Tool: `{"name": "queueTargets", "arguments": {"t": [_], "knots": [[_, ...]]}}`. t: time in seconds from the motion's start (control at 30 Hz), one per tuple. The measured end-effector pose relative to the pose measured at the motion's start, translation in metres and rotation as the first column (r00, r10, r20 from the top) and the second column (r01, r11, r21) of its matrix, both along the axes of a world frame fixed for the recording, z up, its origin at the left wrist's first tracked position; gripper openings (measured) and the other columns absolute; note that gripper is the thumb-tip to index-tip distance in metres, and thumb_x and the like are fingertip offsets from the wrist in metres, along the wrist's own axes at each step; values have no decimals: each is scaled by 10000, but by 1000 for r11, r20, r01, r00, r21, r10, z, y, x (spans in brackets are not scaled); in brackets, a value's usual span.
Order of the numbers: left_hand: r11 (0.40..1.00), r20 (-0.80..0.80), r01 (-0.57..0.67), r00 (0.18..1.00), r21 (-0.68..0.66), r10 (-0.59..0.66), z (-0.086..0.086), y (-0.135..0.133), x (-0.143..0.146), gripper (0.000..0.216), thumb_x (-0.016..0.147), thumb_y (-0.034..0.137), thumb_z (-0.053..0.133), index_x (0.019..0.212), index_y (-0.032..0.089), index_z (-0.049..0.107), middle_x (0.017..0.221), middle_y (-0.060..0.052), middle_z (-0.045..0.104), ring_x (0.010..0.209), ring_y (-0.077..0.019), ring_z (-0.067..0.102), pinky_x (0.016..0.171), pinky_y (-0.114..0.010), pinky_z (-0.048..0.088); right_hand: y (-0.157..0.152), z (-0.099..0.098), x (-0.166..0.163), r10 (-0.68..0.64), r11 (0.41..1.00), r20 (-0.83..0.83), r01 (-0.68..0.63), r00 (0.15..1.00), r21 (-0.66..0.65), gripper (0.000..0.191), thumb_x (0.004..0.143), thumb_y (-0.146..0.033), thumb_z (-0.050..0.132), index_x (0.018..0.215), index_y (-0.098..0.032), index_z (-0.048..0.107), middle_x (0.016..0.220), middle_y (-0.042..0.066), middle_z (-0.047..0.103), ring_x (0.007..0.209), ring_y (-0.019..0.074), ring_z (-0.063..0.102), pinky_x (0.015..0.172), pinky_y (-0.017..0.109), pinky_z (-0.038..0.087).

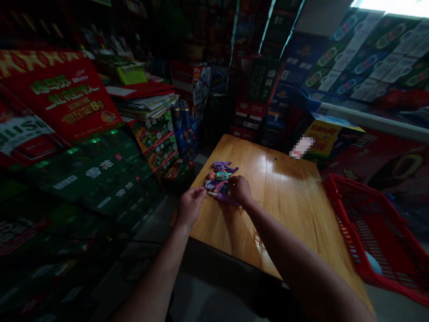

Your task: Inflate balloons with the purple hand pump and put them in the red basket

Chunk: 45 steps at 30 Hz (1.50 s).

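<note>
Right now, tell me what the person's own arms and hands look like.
The left forearm and right forearm are bare, no sleeves showing. The left hand and right hand wear no gloves, and no watch or bracelet shows. Any rings are too small to tell.

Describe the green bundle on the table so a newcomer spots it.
Start at the wooden table: a small colourful pile lies near its left edge. The green bundle sits in that pile, left of and beyond the right hand. Its mint-green colour sets it apart from the purple piece beyond it and the orange piece on its left.
</note>
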State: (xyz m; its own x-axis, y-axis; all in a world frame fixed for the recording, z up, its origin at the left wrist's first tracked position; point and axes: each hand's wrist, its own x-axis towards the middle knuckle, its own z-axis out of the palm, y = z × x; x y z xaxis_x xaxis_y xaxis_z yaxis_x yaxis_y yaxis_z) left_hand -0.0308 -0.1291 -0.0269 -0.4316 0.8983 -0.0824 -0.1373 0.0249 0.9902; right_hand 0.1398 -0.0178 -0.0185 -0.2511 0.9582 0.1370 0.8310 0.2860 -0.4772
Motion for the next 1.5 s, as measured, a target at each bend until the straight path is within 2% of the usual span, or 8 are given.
{"name": "queueTargets", "arguments": {"t": [0.2,0.37,0.5,0.6,0.8,1.1,1.33,1.5], "knots": [[998,-10,57,998,5,-57,-2,1,8,331,743,415,701,942,150,706,869,-93,723,814,-195,662,715,-281,477,8,-2,-14,2,999,43,-4,999,48,229,841,-223,534,922,-173,742,964,124,674,826,206,626,730,271,429],[988,128,151,981,-39,-145,8,-8,17,334,749,423,713,953,160,688,904,-91,713,755,-177,664,626,-256,480,-5,19,-10,6,991,-68,3,998,132,175,813,-219,536,849,-167,700,938,100,686,894,212,620,807,290,434],[895,548,444,759,-43,-351,20,-17,26,422,797,514,642,1088,209,657,1071,-112,690,785,-207,691,566,-261,487,-46,31,1,2,1000,-304,1,953,9,170,856,-259,493,863,-190,649,792,45,694,723,176,632,669,267,439],[861,649,508,653,7,-390,20,-18,34,429,816,517,623,1132,228,652,1102,-111,684,845,-210,688,563,-246,486,-81,22,10,-41,997,-460,10,887,-70,147,873,-276,483,851,-200,607,748,35,678,669,169,628,605,258,435],[955,491,292,839,-44,-234,-1,-10,42,262,733,297,765,935,158,671,888,-62,699,744,-117,644,570,-182,450,-105,-7,29,-57,981,-601,-66,797,-180,146,859,-327,538,866,-193,598,702,16,635,622,154,584,584,255,447],[932,488,359,807,41,-333,3,-8,38,269,733,185,755,986,145,672,1002,-66,691,934,-154,651,861,-290,513,-104,-10,57,-173,927,-726,-140,665,-349,152,779,-310,633,848,-175,627,759,9,637,643,124,553,594,239,444],[969,236,208,957,-137,-172,-10,-8,34,332,703,399,775,873,135,668,783,-42,685,627,-124,626,504,-207,450,-103,-13,64,-248,894,-686,-110,684,-434,194,813,-340,579,782,-158,639,621,8,603,528,123,568,496,223,439],[976,111,104,990,-189,-84,-7,-6,12,375,686,481,760,785,140,637,634,-18,635,527,-117,580,448,-214,358,-94,-10,80,-208,908,-631,-93,747,-409,254,831,-367,545,786,-146,662,640,42,643,529,133,585,487,224,447]]}}
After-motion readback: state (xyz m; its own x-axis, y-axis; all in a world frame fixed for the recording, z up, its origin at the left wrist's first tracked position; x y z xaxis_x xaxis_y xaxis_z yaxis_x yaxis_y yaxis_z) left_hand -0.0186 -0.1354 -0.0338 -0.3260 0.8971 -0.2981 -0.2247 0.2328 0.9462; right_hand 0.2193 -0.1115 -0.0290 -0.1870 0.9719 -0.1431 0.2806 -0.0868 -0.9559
